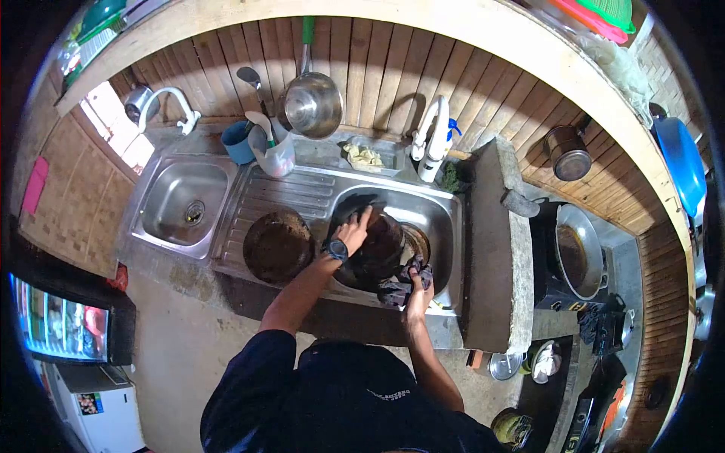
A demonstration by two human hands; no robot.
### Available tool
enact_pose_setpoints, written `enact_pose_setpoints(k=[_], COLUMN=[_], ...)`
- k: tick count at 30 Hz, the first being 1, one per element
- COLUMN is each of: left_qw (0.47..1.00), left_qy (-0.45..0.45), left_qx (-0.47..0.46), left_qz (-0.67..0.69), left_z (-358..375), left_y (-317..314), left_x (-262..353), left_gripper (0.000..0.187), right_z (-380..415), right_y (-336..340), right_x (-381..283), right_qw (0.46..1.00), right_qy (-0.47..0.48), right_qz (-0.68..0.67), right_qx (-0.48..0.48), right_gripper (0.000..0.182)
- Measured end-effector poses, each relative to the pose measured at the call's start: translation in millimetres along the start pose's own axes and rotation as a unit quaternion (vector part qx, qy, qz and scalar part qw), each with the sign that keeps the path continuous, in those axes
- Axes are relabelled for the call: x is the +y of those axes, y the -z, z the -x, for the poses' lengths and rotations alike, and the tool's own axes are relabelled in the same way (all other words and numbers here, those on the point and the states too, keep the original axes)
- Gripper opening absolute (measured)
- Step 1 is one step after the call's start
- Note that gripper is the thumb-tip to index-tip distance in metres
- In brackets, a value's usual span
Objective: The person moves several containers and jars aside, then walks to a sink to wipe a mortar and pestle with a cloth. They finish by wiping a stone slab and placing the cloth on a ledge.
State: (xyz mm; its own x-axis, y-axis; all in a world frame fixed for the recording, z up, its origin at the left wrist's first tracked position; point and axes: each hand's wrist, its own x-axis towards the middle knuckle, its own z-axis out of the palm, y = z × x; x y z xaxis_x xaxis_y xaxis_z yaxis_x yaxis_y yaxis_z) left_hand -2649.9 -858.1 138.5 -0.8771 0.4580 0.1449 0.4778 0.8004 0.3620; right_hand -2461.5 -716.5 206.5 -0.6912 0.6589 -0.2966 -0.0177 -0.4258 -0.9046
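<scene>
My left hand [353, 233], with a watch on the wrist, lies at the left side of a blackened round pan [383, 245] in the right sink basin [445, 226]. Its fingers are stretched out and apart, touching the dark surface. My right hand [420, 287] is closed round a dark patterned cloth [394, 292] at the basin's front edge, to the pan's lower right. Partly hidden behind the pan and cloth is a round brownish dish or lid [418, 240]. On the ribbed drainboard [302, 198], left of my left arm, sits another dark round pan [278, 246].
A white faucet [430, 143] rises behind the basin. Along the back stand a utensil container [273, 157], a blue mug [238, 143] and a soap tray [366, 157]. A concrete divider [498, 257] borders the right side, with a wok [580, 249] on the stove beyond. A saucepan [313, 106] hangs on the wall.
</scene>
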Motion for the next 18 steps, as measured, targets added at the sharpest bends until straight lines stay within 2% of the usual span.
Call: enact_pose_setpoints(k=[2, 4, 6, 7, 8, 10, 11, 12, 13, 14, 16, 17, 18], left_qw=[0.996, 0.988, 0.972, 0.95, 0.92, 0.803, 0.764, 0.721, 0.743, 0.746, 0.828, 0.837, 0.82], left_qy=[0.01, 0.036, 0.103, 0.167, 0.151, 0.172, 0.212, 0.25, 0.286, 0.241, 0.214, 0.212, 0.212], left_qx=[0.077, 0.089, 0.116, 0.137, 0.2, 0.21, 0.2, 0.19, 0.168, 0.225, 0.166, 0.141, 0.157], left_qz=[0.051, 0.124, 0.176, 0.225, 0.301, 0.531, 0.575, 0.618, 0.582, 0.579, 0.49, 0.485, 0.508], left_z=[-5.4, 0.4, 11.0, 20.0, 25.8, 45.5, 55.0, 64.9, 75.9, 82.6, 98.1, 97.6, 99.4], left_y=[1.0, 33.5, 65.4, 86.6, 93.0, 98.5, 98.1, 94.4, 77.0, 91.8, 118.0, 76.5, 81.1], left_x=[-15.3, -16.4, -9.1, 4.5, 4.3, 9.4, 17.5, 27.8, 31.2, 63.0, 87.8, 66.5, 69.5], left_gripper=[0.075, 0.072, 0.067, 0.062, 0.057, 0.054, 0.053, 0.054, 0.056, 0.053, 0.053, 0.052, 0.053], right_z=[0.2, -0.9, -0.4, 0.1, 2.7, 15.6, 13.5, -0.7, -0.6, 2.1, -2.3, -2.8, 0.4], right_y=[-8.2, -18.3, -28.8, -35.1, -42.2, -61.4, -70.4, -71.2, -79.6, -89.7, -100.5, -102.1, -107.8], right_x=[-12.7, -29.4, -48.6, -56.4, -64.3, -81.8, -80.1, -64.8, -59.1, -52.2, -33.1, -27.9, -25.2], right_qw=[1.0, 0.999, 0.996, 0.993, 0.989, 0.971, 0.952, 0.909, 0.861, 0.803, 0.761, 0.761, 0.743], right_qy=[0.019, 0.048, 0.081, 0.11, 0.138, 0.179, 0.227, 0.263, 0.335, 0.404, 0.425, 0.443, 0.459], right_qz=[0.0, -0.008, -0.024, 0.0, 0.025, 0.144, 0.185, 0.304, 0.368, 0.428, 0.475, 0.438, 0.429], right_qx=[0.005, 0.006, -0.034, -0.044, -0.053, -0.06, -0.092, -0.108, -0.103, -0.096, -0.122, -0.178, -0.23], right_gripper=[0.041, 0.042, 0.044, 0.045, 0.047, 0.049, 0.048, 0.061, 0.064, 0.068, 0.076, 0.077, 0.075])
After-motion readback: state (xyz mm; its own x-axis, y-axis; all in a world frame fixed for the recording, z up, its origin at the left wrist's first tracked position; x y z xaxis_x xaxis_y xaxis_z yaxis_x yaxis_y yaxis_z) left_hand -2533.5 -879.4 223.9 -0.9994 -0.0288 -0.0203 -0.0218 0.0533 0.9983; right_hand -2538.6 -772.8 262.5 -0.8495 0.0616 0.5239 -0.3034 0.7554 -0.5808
